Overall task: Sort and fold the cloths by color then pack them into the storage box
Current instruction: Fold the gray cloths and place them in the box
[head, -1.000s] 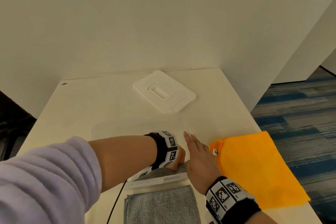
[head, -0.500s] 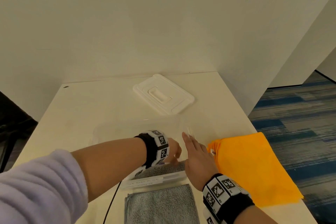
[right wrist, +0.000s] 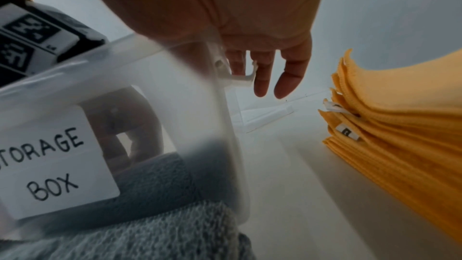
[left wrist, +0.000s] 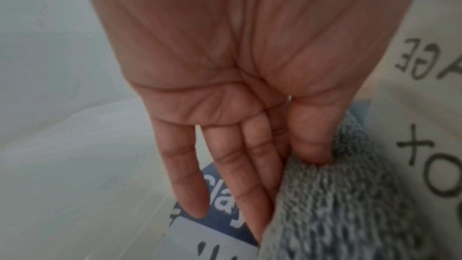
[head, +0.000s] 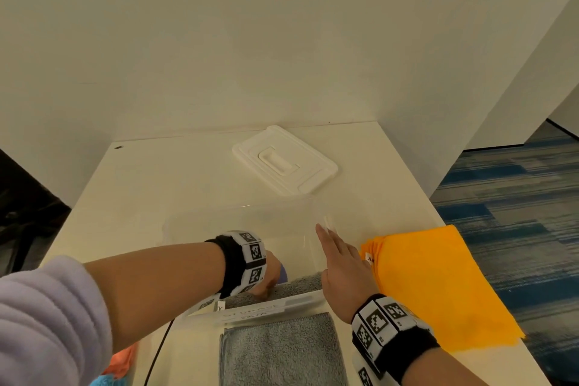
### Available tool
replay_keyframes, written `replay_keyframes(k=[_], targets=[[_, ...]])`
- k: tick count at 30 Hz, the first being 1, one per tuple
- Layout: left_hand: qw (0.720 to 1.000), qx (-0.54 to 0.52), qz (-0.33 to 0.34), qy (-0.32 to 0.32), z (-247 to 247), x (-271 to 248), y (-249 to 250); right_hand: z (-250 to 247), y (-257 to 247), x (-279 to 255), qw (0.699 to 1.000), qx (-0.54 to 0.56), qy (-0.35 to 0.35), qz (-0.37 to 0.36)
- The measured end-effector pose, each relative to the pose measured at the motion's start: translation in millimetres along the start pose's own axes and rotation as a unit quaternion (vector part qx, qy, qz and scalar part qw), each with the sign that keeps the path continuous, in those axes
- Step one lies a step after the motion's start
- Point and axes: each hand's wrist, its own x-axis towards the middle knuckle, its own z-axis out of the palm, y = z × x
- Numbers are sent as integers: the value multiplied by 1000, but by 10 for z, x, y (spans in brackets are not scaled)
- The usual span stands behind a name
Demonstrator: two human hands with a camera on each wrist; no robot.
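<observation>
- Storage box [head: 241, 222]: clear plastic, open, at the centre of the counter [head: 163, 185]; a label reading "STORAGE BOX" faces the person.
- Lid [head: 283, 160]: white, off the box, lying flat at 12 o'clock from it, near the wall.
- Grey cloth in the box [head: 297, 287]: lies along the near wall, at 6 o'clock inside the box. Judged the first cloth packed; the rest of the box floor shows bare apart from a printed sticker.
- Left hand [head: 271, 276]: reaches down into the box; the thumb presses into the grey cloth with the fingers straight alongside it, so it holds the cloth's edge.
- Right hand [head: 340, 266]: flat and relaxed, fingers straight, resting along the box's rim at 3 o'clock near the latch; holds nothing, judged to be steadying the box.
- Folded grey cloth [head: 282, 351]: on the counter at 6 o'clock from the box, just beside its near wall; not yet packed.
- Orange cloths [head: 438, 285]: a folded stack at 4 o'clock from the box, near the right hand; not yet packed.
- Coral cloth [head: 123, 360] and blue cloth [head: 106, 381]: only edges show at 7 o'clock under the left arm; whether folded cannot be told.
- Standing, as a judgement: sorting and folding look largely done; packing is just begun; closing the lid comes last.
</observation>
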Motion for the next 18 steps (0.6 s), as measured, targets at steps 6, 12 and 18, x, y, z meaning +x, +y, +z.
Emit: replay_keyframes(k=[6,12,18], targets=[[998,-3,-51,47,-57,-80,25,17,1,3,1000,-6,4,5],[961,-139,-102,216,-111,-452,-54,24,-14,9,1000,-19,12,15],[906,-217,-101,348,221,-892,-36,5,-52,-9,999,-35,20,32]])
